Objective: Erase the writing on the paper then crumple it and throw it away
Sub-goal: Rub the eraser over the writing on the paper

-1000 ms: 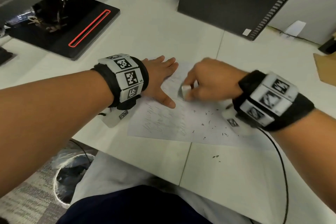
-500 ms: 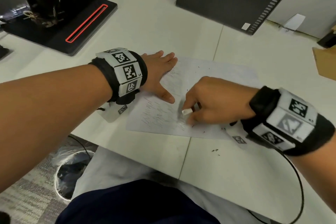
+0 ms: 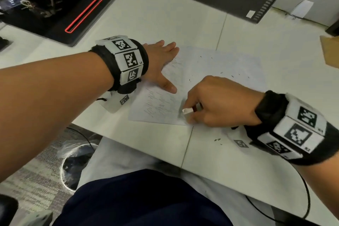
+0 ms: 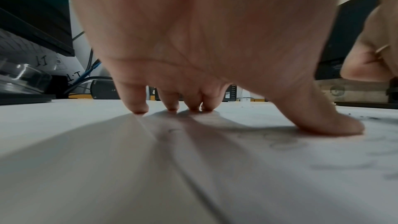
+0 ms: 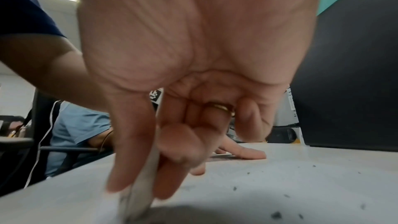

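Under right hand (image 3: 218,102): eraser (image 3: 187,111) pinched, touching paper (image 3: 211,71).

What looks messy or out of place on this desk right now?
Dark eraser crumbs are strewn over the paper, and a few lie on the bare desk near its front edge. Otherwise nothing stands out.

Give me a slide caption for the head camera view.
Left hand pins the paper flat while the right hand rubs an eraser across pencil writing.
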### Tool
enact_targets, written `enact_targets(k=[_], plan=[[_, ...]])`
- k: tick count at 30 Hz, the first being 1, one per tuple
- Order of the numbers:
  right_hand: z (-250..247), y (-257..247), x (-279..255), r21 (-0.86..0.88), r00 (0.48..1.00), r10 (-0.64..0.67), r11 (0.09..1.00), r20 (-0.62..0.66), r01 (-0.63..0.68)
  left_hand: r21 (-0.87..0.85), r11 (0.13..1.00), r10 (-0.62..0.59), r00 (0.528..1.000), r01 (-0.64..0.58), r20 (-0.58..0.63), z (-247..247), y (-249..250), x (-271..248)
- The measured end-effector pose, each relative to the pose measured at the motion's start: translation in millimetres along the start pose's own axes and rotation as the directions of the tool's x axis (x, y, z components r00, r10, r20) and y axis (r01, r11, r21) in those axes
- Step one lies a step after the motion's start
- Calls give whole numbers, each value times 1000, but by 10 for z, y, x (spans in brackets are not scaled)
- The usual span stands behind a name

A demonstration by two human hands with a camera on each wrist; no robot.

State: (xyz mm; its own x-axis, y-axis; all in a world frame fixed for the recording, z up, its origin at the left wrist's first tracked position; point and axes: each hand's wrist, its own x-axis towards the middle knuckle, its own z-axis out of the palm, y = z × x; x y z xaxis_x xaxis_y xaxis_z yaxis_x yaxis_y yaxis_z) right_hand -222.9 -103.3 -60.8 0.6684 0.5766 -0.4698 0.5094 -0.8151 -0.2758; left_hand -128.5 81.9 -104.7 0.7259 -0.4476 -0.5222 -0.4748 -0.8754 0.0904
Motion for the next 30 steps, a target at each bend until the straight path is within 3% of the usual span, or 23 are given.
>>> enact_targets(k=[2,8,15,19,24,30], plan=[[-89,43,87,38,1000,10,999,19,-11,7,1000,3,1000,-3,-16,12,2,0],[-224,146,288,44,989,70,997,-129,-64,-1,1000,-2,999,2,-40,9,14,-18],[30,-21,-79,-4,1000,-5,1000,17,6,13,1000,9,1000,-8,-19,24,-10,22],[-56,37,-41,112,995,9,993,96,-20,13,1000,11,999,-10,-40,28,-3,18],[-368,332,216,206,978,117,975,-172,-80,-59,997,38,989,-47,-142,21,-18,-50],[-575,588,603,99,932,185,982,-311,-162,9,999,39,999,-38,-38,60,2,-92]])
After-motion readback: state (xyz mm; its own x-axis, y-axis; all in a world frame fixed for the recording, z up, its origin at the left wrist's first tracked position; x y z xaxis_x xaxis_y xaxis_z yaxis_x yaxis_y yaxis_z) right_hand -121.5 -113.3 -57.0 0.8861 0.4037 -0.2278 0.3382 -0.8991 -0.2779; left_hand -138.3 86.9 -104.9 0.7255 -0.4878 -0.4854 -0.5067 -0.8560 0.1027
